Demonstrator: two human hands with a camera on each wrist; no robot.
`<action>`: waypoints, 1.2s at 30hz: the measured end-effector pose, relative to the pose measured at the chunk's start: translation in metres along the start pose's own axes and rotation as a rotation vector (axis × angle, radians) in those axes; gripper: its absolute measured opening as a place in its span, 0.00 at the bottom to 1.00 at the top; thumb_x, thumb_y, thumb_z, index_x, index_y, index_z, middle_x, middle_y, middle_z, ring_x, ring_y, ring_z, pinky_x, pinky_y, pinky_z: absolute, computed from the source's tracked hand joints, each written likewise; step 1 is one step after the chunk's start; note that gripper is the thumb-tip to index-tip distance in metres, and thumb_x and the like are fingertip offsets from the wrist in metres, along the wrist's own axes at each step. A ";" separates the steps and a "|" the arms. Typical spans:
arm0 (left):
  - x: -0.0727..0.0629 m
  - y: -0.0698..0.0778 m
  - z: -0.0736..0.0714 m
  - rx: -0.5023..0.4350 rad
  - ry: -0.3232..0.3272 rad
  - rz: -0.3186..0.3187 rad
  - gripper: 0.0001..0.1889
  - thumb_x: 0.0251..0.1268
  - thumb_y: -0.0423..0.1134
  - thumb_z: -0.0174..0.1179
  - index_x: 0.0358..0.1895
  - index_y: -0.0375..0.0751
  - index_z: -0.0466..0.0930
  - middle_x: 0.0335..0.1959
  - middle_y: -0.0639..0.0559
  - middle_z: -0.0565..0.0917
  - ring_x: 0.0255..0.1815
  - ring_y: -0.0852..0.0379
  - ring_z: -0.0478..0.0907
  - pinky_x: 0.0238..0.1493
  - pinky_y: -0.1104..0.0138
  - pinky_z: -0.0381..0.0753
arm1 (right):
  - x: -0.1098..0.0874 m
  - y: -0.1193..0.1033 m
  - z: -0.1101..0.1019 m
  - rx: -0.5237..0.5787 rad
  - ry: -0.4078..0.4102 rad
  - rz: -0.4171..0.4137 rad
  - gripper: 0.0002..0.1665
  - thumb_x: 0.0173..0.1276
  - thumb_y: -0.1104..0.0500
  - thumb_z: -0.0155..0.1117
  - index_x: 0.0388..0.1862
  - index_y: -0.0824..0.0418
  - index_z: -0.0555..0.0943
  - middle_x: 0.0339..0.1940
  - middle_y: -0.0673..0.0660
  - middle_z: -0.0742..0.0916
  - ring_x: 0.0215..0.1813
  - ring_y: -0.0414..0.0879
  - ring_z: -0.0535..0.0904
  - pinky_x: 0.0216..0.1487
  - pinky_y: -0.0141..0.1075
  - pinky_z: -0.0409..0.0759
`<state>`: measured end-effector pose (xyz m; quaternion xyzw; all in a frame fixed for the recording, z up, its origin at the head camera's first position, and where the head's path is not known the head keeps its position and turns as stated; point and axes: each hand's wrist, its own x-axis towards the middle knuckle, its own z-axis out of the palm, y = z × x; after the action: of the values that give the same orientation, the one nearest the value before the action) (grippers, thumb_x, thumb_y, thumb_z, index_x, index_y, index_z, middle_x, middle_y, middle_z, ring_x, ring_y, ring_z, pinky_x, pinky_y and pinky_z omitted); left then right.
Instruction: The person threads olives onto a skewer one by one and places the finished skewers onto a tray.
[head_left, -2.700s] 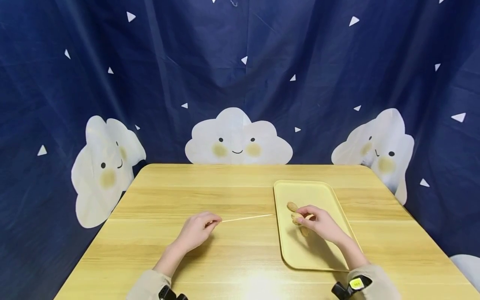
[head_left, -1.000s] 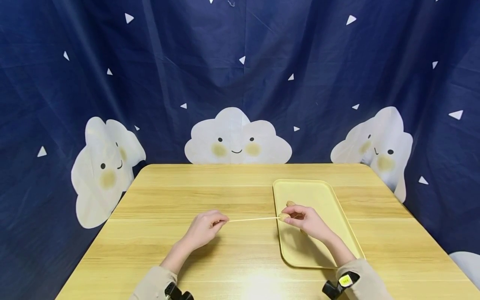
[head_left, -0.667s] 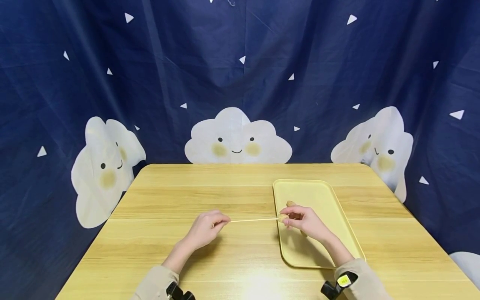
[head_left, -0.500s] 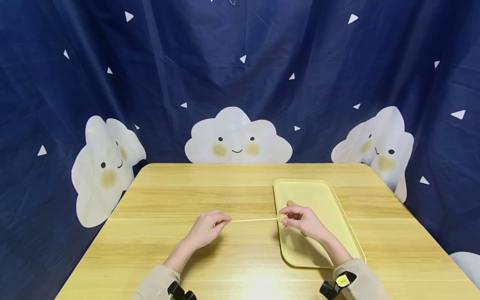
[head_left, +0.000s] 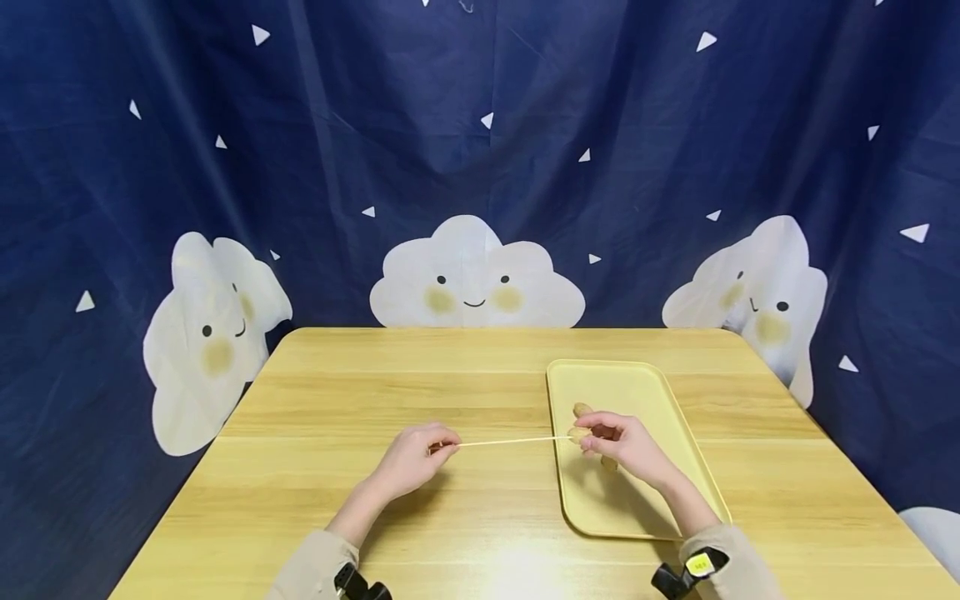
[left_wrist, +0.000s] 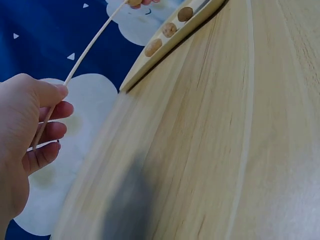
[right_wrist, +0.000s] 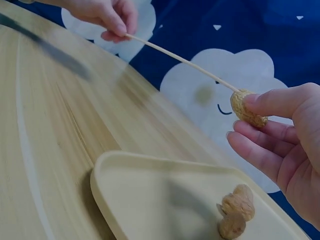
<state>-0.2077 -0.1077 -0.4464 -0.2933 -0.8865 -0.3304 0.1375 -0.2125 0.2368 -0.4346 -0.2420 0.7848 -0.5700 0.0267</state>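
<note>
My left hand (head_left: 412,458) pinches one end of a thin wooden skewer (head_left: 513,441), which stretches rightward above the table. At its other end, my right hand (head_left: 626,446) pinches a wrinkled tan oval food piece (right_wrist: 246,107) between thumb and fingers. The skewer's far tip meets this piece; how deep it goes in cannot be seen. Below the right hand lies a cream tray (right_wrist: 145,159) with similar food pieces (right_wrist: 237,206) clustered on it. In the left wrist view three such pieces (left_wrist: 169,30) lie in a row behind the tray's rim.
The wooden table (head_left: 420,367) carries the tray on its right side. A dark blue curtain (head_left: 420,125) with white clouds and triangles hangs behind it. Black cameras (head_left: 362,583) are strapped at both wrists.
The right hand lifted a food piece from the tray and brought it to the skewer's tip. Since half a second ago, it has shifted slightly right, and more skewer shows between the hands.
</note>
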 end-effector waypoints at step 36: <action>0.006 0.009 -0.004 -0.354 0.124 -0.127 0.04 0.59 0.33 0.62 0.32 0.36 0.84 0.30 0.52 0.82 0.33 0.61 0.77 0.37 0.68 0.78 | 0.002 -0.005 0.010 0.419 0.156 -0.144 0.15 0.59 0.78 0.58 0.41 0.64 0.82 0.39 0.49 0.86 0.33 0.42 0.83 0.34 0.34 0.81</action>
<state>-0.2072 -0.1022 -0.4365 -0.2353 -0.8213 -0.5064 0.1169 -0.2093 0.2258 -0.4326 -0.2418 0.6296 -0.7379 -0.0249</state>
